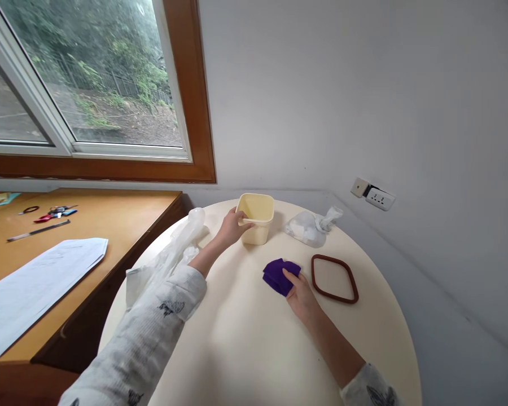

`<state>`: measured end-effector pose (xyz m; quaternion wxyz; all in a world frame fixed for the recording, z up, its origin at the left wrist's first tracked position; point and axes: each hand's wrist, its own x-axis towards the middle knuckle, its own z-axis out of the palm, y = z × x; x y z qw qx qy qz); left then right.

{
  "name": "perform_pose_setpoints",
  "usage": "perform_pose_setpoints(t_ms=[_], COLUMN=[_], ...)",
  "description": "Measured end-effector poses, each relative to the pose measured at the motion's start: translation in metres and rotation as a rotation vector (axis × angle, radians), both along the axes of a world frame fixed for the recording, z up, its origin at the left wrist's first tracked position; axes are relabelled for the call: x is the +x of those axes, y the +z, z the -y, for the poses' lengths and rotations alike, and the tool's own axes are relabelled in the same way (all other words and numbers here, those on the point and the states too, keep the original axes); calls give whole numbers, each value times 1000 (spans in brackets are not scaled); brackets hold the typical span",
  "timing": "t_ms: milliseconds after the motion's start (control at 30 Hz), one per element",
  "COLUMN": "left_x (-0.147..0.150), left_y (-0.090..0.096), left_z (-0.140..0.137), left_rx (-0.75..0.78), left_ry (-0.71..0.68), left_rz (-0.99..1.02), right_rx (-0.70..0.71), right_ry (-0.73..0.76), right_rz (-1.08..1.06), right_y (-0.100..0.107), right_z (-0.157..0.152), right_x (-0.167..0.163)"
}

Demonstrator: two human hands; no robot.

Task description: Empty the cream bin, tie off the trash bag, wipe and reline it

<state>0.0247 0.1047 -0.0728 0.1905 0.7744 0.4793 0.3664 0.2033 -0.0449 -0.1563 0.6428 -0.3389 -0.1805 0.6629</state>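
Note:
A pale yellow plastic bin (256,234) stands upright toward the far side of the round table. My left hand (233,226) grips its near left rim, fingers over the edge. In front of the bin, my right hand (298,290) holds a folded purple cloth (277,275) by its right side, thumb on top. Whether the cloth touches the tabletop I cannot tell. Just right of my right hand lies a brown rounded-square frame (352,282), flat on the table.
A knotted clear plastic bag (307,228) with pale contents lies at the back right of the cream round table (237,349). Crumpled clear plastic (169,259) lies along the left edge. A wooden desk (131,220) at left bears papers (55,276), a pencil-like stick and small items.

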Motion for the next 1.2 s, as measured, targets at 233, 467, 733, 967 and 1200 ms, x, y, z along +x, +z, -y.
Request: perform_pose_setpoints(t_ms=[233, 467, 733, 967, 1200], left_x=[-16, -21, -30, -39, -33], left_y=[-15, -32, -37, -28, -41], left_z=[73, 150, 169, 163, 141], left_rx=[179, 238, 214, 74, 180], left_ry=[-54, -91, -186, -234, -259], left_rz=[69, 91, 189, -9, -129], right_rx=[66, 35, -5, -40, 7], right_ry=[-234, -329, -269, -268, -191], right_rz=[48, 194, 268, 294, 321], right_y=[21, 41, 60, 61, 57], right_z=[-8, -7, 16, 17, 20], right_x=[20, 1, -23, -18, -20])
